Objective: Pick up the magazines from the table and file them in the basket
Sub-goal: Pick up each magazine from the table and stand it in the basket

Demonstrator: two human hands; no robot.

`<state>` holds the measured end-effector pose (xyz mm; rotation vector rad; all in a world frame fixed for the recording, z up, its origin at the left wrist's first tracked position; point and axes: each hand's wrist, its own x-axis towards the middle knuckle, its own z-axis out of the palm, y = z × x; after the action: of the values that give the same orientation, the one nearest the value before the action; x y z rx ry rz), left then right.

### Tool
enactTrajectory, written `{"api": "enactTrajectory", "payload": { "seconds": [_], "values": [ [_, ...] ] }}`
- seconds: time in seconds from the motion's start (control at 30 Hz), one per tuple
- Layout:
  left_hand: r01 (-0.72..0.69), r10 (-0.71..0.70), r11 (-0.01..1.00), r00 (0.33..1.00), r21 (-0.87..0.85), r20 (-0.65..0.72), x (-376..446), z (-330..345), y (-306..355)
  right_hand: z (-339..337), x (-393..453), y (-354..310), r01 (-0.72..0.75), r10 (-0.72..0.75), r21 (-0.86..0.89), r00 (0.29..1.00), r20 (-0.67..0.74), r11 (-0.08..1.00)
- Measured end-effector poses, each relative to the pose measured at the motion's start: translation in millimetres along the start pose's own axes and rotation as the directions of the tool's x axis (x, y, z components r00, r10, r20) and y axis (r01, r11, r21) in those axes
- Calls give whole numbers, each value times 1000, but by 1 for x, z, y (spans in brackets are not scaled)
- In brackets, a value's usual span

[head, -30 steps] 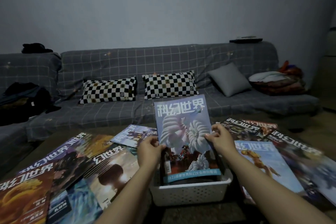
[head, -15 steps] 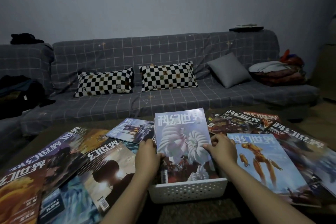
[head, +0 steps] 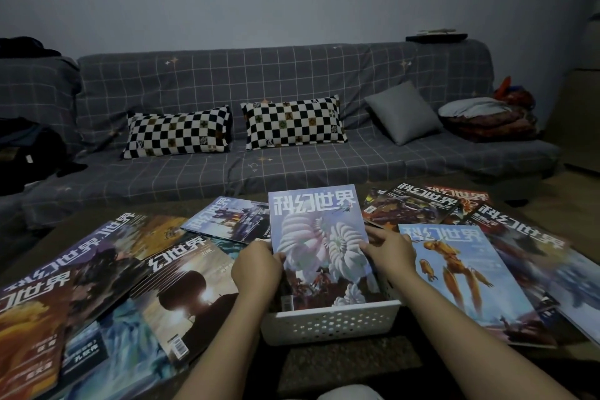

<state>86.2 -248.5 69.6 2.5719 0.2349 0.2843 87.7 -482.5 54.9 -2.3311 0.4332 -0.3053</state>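
Magazines with glossy illustrated covers lie fanned over the dark table on both sides of me, and one pale blue magazine with white spiral shells on its cover (head: 319, 243) stands upright in the white perforated plastic basket (head: 331, 321) at the near middle, its lower edge down inside. My left hand (head: 258, 269) pinches its left edge, thumb on the cover and fingers behind; my right hand (head: 389, 252) pinches its right edge the same way.

Just right of the basket lies a light blue magazine with an orange figure (head: 461, 279), partly over other issues. To the left lies a magazine showing a dark round silhouette against a glow (head: 185, 295), overlapping its neighbours. On the far side stands a grey checked sofa (head: 292, 75) with two black-and-white chequered cushions (head: 178, 133) and a plain grey cushion (head: 402, 112).
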Motion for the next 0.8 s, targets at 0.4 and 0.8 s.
{"api": "enactTrajectory", "payload": {
  "seconds": [0.4, 0.8],
  "values": [
    [11, -11, 1000, 1000, 12, 11, -12, -5, 5, -1, -5, -1, 44, -44, -7, 999, 2, 999],
    [-188, 265, 808, 963, -558, 58, -76, 9, 80, -52, -63, 19, 162, -145, 304, 986, -77, 939]
  ]
}}
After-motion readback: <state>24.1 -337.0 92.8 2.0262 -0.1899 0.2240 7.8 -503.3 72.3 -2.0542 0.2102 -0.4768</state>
